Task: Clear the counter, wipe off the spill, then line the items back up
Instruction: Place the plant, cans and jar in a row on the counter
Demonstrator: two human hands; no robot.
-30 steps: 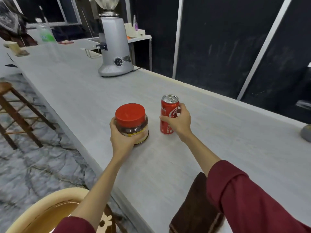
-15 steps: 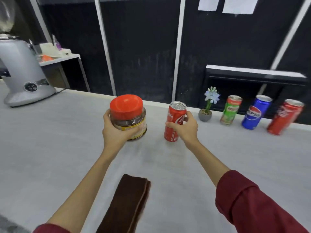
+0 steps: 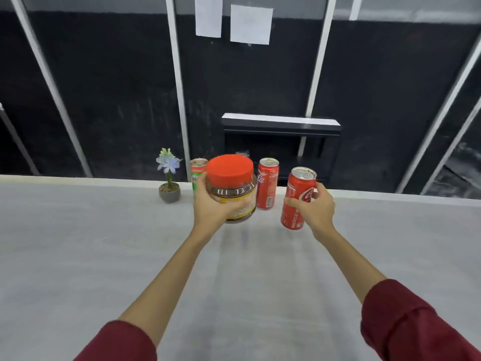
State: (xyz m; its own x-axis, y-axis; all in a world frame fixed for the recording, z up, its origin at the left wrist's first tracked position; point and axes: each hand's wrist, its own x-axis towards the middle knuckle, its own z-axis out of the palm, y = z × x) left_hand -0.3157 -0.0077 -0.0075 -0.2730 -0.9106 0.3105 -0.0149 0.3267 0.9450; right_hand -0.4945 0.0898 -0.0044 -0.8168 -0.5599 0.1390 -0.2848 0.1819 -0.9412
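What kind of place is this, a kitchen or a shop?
Probably a cafe or drinks bar rather than a home kitchen. A long pale counter runs along dark wall panels, drink cans like the red can stand in a row with a small potted flower, and paper notices hang above.

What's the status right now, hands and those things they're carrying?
Left hand grips red-lidded jar. Right hand grips red can. Both near the back row; green can sits behind the jar.

Both arms are reaching straight out, sleeves pushed up; left hand (image 3: 210, 204) is gripping the jar (image 3: 231, 188), right hand (image 3: 316, 208) is wrapping around a can (image 3: 296, 199).
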